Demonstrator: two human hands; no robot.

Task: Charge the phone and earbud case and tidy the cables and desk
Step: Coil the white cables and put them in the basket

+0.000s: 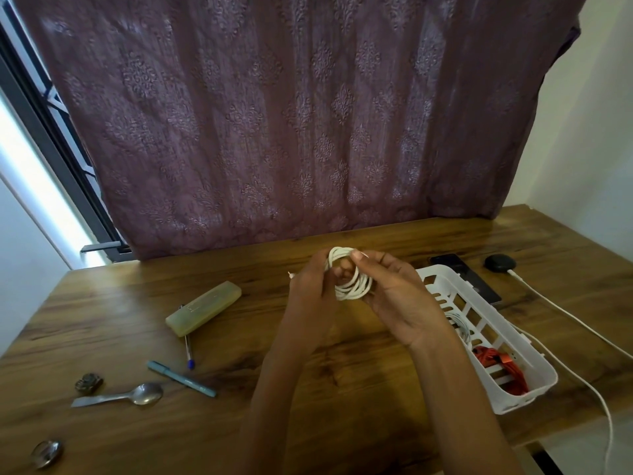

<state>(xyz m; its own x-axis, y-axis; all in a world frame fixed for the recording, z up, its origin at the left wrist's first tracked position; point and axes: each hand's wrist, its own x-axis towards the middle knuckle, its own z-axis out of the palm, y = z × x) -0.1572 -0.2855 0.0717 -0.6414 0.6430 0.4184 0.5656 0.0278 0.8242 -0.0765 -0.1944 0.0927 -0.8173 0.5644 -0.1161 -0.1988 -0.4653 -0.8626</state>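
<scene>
Where the wooden tabletop (102, 337) meets the left edge of view, a small round glassy object (47, 453) lies near the front edge, with a dark crumpled lump (89, 383) and a metal spoon (118, 396) farther back. Just right of the spoon a teal pen (181, 378) lies slanted, and a thinner pen with a blue tip (188, 351) pokes out from under a translucent yellowish case (203, 308).

Above the middle of the tabletop both hands are raised and hold one white cable coil (349, 279) between them — the left hand (313, 296) grips its left side with the fingers curled in, and the right hand (400, 299) pinches the loops from the right, thumb on top. One short cable end sticks out just left of the left hand.

To the right sits a white slotted basket (442, 279); inside it lie another white cable (460, 323) and something red and crumpled (503, 370). Behind the basket, partly hidden by its rim, a dark phone (459, 265) lies flat. Beside that — near the right edge — rests a black earbud case (499, 262) with a white charging cable (561, 313) plugged in, running off toward the front right. A purple patterned curtain (291, 114) hangs behind.
</scene>
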